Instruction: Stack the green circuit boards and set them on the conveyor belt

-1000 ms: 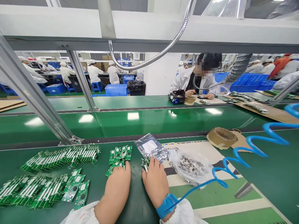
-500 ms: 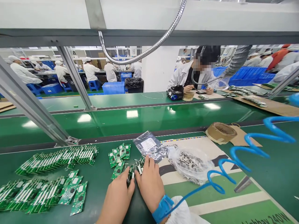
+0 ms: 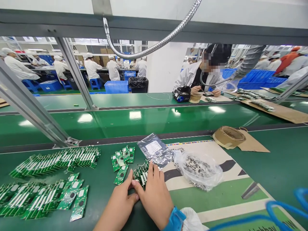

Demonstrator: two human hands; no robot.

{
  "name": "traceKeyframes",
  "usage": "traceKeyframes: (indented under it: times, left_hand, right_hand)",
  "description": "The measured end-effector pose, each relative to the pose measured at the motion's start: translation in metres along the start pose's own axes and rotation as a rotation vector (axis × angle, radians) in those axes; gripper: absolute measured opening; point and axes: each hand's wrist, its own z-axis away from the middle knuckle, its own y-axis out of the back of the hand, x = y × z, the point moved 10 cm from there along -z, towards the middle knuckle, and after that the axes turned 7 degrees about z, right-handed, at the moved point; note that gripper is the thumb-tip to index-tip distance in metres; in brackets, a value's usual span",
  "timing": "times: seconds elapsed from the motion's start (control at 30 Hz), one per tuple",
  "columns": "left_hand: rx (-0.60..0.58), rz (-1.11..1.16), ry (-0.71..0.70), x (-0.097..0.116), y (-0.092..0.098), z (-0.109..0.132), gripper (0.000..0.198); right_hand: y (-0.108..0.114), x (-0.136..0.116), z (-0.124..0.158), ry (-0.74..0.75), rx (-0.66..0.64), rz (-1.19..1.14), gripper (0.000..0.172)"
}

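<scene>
As the head view shows, my right hand [image 3: 156, 194] has its thumb and fingers bent round a bunch of circuit boards [image 3: 141, 175] at lower centre; my left hand [image 3: 123, 192] sits at their left end, its grip impossible to tell. A plastic bag [image 3: 215, 177] lies lower right.

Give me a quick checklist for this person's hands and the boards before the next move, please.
1. Hands at the boards: ok; left hand and right hand flank a row of circuit boards.
2. Firm hold: cannot tell; the hands partly hide the row.
3. Blue wristband worn: ok, right wrist.
4. Blue cord joined to it: cannot tell.
5. Loose boards apart from the row: ok.
6. Parts bag clear of hands: ok.
</scene>
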Motion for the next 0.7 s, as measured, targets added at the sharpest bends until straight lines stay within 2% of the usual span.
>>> traceKeyframes:
  times: [0.13, 0.2, 0.3, 0.37, 0.43, 0.53, 0.7]
  left_hand:
    - [0.004, 0.016, -0.042, -0.002, -0.003, -0.004, 0.068]
    - [0.038, -0.041, -0.081, -0.002, 0.003, -0.005, 0.065]
    - [0.188, -0.214, -0.129, -0.001, 0.03, -0.006, 0.048]
    - [0.309, -0.357, -0.112, -0.003, 0.051, -0.006, 0.033]
    - [0.371, -0.476, -0.066, -0.007, 0.065, -0.006, 0.03]
    - [0.363, -0.608, -0.028, -0.008, 0.065, -0.007, 0.037]
    - [0.279, -0.676, 0.024, 0.001, 0.052, 0.002, 0.032]
  right_hand:
    - [0.0, 0.0, -0.001, -0.005, -0.011, 0.018, 0.079]
    - [0.001, 0.001, -0.001, -0.012, -0.008, 0.033, 0.075]
    - [0.003, 0.0, -0.001, -0.018, -0.012, 0.057, 0.07]
    - [0.004, 0.0, 0.0, -0.023, -0.016, 0.07, 0.069]
    - [0.004, 0.0, 0.0, -0.027, -0.017, 0.082, 0.069]
    - [0.005, 0.002, -0.002, -0.038, -0.012, 0.097, 0.068]
    - [0.005, 0.007, -0.004, -0.052, 0.0, 0.107, 0.07]
